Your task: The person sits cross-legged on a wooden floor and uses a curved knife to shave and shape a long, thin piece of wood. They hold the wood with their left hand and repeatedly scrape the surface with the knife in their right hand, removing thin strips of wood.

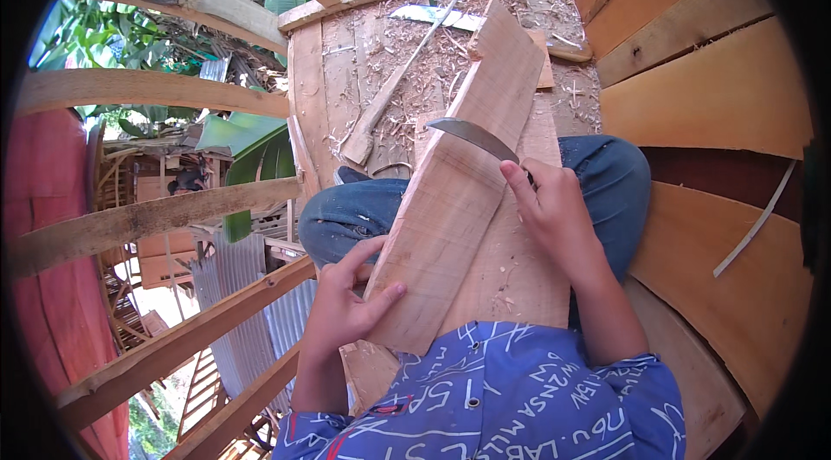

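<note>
Pale, grained plank, its left edge rough, slants across centre; left hand grips its lower end, right hand a curved knife.

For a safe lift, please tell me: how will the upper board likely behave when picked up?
The upper board is probably stiff, being a flat, solid plank. It likely won't roll, given its broad face. It might slide, overlapping the lower board.

Matt wooden board, metal-bladed knife
</note>
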Available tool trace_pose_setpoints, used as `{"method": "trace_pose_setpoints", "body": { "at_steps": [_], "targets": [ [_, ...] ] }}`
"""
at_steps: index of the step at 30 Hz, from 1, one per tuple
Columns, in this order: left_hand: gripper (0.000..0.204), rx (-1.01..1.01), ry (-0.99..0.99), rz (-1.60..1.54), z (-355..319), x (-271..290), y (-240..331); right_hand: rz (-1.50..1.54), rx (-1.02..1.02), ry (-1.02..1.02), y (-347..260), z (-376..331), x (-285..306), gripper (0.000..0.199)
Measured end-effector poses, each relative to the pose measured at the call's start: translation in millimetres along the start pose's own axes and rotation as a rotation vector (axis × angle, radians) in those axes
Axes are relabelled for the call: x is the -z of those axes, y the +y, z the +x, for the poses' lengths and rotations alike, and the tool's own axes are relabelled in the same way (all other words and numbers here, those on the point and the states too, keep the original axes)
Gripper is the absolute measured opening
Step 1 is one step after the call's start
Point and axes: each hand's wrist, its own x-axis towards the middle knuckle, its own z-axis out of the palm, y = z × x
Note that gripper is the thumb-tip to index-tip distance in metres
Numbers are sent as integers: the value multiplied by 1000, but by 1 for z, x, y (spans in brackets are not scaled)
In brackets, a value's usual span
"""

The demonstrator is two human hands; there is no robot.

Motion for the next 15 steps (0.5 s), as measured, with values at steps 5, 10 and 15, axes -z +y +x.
{"method": "trace_pose_setpoints", "body": {
  "at_steps": [5,10,15],
  "targets": [
    [51,-68,8,91,-6,-10,-3,-126,61,-8,1,4,-12,61],
    [50,-58,43,238,-12,-22,-2,-207,37,-2,11,9,-26,65],
    [49,-20,19,376,-15,-26,-1,-284,10,9,10,10,-23,69]
  ]
}}
